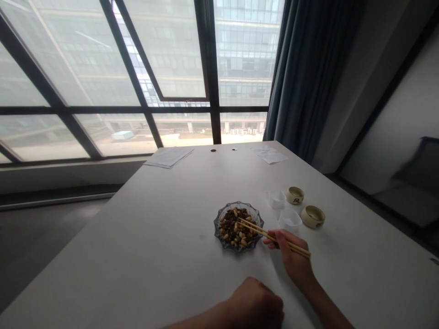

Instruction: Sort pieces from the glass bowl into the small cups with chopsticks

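My right hand (291,256) is closed around a pair of wooden chopsticks (257,228). Their tips reach into a scalloped clear glass bowl (217,234), among its mix of pale peanuts (243,241) and dark brown bits that look like dried chilli or seeds (233,219). Whether the tips pinch a piece is too small to make out. Near the front edge, my left hand (255,304) rests on the table as a fist, apart from the bowl, with no object showing in it.
Right of the bowl stand two small clear plastic cups (290,220) and two beige round bowls (313,216), one with a dark mark. Papers (169,156) lie at the white table's (154,237) far left, more sheets (270,154) at the far right. Windows and a dark curtain (308,68) stand behind.
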The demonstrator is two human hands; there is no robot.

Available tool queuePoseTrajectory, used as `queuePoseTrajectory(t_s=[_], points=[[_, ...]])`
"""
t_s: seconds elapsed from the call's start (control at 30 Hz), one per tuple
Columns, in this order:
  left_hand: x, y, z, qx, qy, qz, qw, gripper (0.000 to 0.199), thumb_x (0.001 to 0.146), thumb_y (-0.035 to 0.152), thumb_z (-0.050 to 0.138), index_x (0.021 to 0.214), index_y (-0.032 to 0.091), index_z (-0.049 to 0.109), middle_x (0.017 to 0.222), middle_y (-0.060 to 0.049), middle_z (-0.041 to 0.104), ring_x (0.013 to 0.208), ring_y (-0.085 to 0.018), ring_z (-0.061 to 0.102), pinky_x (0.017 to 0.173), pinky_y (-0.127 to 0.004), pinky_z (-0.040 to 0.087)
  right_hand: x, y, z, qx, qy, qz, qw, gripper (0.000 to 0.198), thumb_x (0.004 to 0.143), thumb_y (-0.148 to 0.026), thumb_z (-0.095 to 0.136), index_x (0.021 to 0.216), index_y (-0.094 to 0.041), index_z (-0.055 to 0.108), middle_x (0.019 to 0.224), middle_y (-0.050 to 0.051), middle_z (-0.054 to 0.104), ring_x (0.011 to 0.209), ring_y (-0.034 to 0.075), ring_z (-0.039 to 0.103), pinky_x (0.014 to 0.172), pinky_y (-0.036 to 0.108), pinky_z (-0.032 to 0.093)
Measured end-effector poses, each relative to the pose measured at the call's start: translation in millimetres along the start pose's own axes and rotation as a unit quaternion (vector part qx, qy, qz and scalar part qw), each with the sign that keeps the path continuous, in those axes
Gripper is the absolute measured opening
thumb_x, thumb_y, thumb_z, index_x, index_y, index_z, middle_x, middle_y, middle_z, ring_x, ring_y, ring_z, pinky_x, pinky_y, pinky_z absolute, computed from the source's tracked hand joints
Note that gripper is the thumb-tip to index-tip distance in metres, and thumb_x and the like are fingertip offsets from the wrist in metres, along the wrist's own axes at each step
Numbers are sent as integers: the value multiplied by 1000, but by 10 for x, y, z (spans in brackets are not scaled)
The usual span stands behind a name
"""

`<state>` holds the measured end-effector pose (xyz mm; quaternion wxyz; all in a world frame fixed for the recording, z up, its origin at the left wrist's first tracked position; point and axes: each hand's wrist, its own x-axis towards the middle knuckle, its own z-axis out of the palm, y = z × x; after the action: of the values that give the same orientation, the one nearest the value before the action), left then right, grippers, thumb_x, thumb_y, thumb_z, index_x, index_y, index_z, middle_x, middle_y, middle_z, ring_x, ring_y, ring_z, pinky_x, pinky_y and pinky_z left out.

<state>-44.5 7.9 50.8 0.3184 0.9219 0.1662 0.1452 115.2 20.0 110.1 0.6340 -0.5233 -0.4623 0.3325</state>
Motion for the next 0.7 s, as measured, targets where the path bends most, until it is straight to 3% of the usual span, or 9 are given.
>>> queuePoseTrajectory(t_s=[0.33,0.7], points=[[11,-4,0,1,-8,3,1000,51,72,8,76,58,21,29,51,10,33,46,-8,28,46,-22,27,-4,72,52,26,-26,10,999,49,93,-63,66,91,-17,81,86,12,81,77,29,81,66,37,69],[12,-29,22,11,-14,4,1000,51,73,8,74,59,21,27,52,10,31,46,-8,27,46,-22,26,-56,-28,91,1,3,12,1000,57,91,-71,62,88,-17,80,82,13,81,72,30,80,64,36,67]])
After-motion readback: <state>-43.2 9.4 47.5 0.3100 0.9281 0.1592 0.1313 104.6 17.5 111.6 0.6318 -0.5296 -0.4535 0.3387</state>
